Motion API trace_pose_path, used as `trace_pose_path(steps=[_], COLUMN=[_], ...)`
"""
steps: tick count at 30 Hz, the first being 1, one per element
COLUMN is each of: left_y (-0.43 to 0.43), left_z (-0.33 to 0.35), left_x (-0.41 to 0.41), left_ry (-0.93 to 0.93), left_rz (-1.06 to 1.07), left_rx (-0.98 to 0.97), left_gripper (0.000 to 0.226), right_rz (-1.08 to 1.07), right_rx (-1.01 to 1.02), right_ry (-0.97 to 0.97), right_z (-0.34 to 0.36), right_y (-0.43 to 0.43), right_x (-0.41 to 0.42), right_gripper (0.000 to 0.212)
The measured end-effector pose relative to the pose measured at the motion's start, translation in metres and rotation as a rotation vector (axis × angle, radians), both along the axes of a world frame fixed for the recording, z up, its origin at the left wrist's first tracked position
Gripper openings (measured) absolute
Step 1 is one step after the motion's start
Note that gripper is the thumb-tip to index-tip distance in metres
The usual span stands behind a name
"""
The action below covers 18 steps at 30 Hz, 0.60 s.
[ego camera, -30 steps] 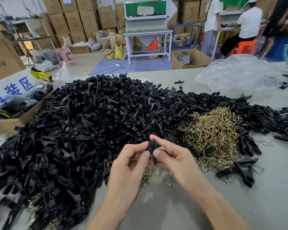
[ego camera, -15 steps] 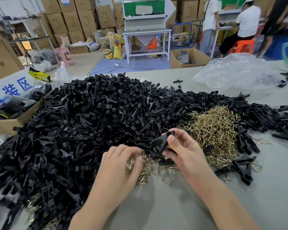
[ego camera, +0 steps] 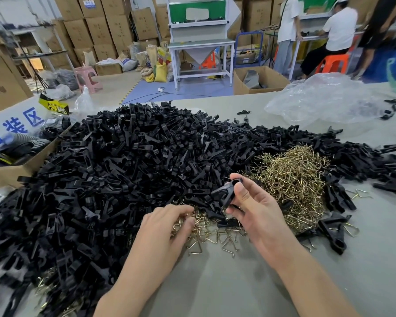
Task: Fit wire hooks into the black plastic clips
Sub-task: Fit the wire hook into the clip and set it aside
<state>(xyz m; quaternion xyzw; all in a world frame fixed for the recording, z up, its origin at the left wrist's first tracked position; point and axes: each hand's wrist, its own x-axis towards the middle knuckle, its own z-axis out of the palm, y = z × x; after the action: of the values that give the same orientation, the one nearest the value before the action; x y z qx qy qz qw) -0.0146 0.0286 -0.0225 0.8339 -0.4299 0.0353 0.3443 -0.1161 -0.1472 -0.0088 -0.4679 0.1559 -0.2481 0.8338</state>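
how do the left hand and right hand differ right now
The left hand is low, fingertips down in the loose wire hooks on the table; the right hand is raised above them.
The right hand pinches a black clip; the left hand holds no clip, and whether it has pinched a hook cannot be told.
The left hand shows its back; the right hand shows its thumb side.
Both are bare and close together.

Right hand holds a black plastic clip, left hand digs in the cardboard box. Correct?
Not the cardboard box. The head view shows the left hand touching loose gold-coloured wire hooks on the grey table; the right hand does hold the black plastic clip.
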Motion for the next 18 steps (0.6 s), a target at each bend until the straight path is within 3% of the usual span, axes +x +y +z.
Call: trace_pose_path(steps=[6,8,11,14,18], left_y=[-0.004,-0.006,-0.004,0.002,0.006], left_z=[0.004,0.004,-0.001,-0.002,-0.001], left_x=[-0.001,0.000,0.002,0.005,0.009], left_ry=[0.526,0.587,0.503,0.276,-0.005], left_rz=[0.033,0.043,0.057,0.040,-0.114], left_rx=[-0.386,-0.419,-0.327,-0.108,0.268], left_gripper=[0.019,0.021,0.026,0.018,0.047], right_rz=[0.030,0.040,0.065,0.070,0.074], right_rx=[0.061,0.058,0.019,-0.006,-0.012], right_ry=[-0.006,-0.001,0.014,0.019,0.016], right_z=[0.001,0.000,0.000,0.000,-0.001], right_y=[0.001,0.002,0.004,0.006,0.006], right_x=[0.001,0.001,0.001,0.001,0.000], right_gripper=[0.025,0.026,0.024,0.023,0.023])
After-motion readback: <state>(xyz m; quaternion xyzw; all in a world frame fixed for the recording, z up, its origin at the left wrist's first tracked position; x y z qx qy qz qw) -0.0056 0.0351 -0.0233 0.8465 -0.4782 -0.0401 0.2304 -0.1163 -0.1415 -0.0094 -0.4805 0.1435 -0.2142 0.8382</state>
